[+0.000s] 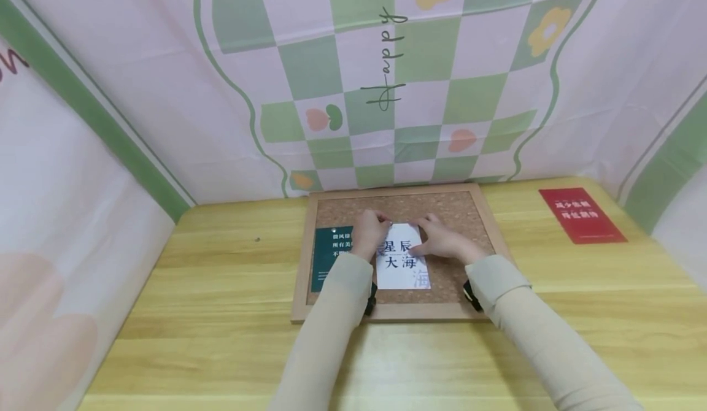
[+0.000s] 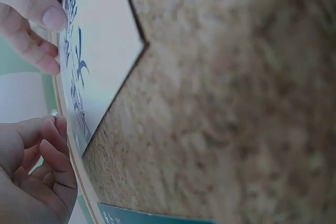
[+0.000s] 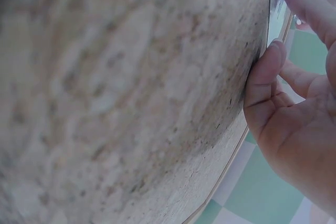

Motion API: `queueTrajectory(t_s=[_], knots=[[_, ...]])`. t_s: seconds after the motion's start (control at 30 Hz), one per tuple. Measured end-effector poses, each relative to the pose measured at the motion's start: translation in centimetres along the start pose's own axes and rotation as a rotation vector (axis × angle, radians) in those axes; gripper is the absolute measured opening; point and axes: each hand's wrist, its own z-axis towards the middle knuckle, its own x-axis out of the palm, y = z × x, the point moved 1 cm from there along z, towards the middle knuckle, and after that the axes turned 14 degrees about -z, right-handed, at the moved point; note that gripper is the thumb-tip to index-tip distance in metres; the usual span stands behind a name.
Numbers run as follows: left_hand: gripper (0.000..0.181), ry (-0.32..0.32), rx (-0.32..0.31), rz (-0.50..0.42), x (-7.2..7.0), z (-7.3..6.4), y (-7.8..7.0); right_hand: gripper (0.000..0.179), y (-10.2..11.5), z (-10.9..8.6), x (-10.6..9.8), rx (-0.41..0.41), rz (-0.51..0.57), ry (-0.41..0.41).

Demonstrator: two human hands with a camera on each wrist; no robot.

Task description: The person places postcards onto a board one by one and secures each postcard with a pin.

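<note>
Now pinching small pin (image 2: 54,113) in left hand (image 1: 369,233) at far edge of white lettered card (image 1: 402,275), laid on wood-framed corkboard (image 1: 450,279) just right of dark-green card (image 1: 323,257); touching white card's right side with right hand (image 1: 444,239), thumb and fingers apart.

2 hands (image 2: 31,192) (image 2: 29,6) are at the far edge of a white card (image 2: 107,40) on brown cork (image 2: 226,108).

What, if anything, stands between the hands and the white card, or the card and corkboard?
Nothing visible does. The right hand touches the white card; the left hand pinches what looks like a pin near its top edge. The card lies over the corkboard; the green card sits apart.
</note>
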Motion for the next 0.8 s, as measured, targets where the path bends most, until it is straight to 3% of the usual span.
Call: queueTrajectory(t_s=[0.27, 0.53, 0.8], knots=[[0.018, 0.001, -0.018, 0.007, 0.28, 0.11, 0.0, 0.074, 0.0, 0.02, 0.03, -0.001, -0.008, 0.0], [0.023, 0.001, 0.006, 0.08, 0.42, 0.13, -0.18, 0.073, -0.05, 0.12, 0.18, -0.007, -0.024, -0.008], [0.025, 0.01, -0.005, 0.059, 0.35, 0.06, -0.14, 0.073, -0.07, 0.15, 0.24, -0.003, -0.03, -0.011]])
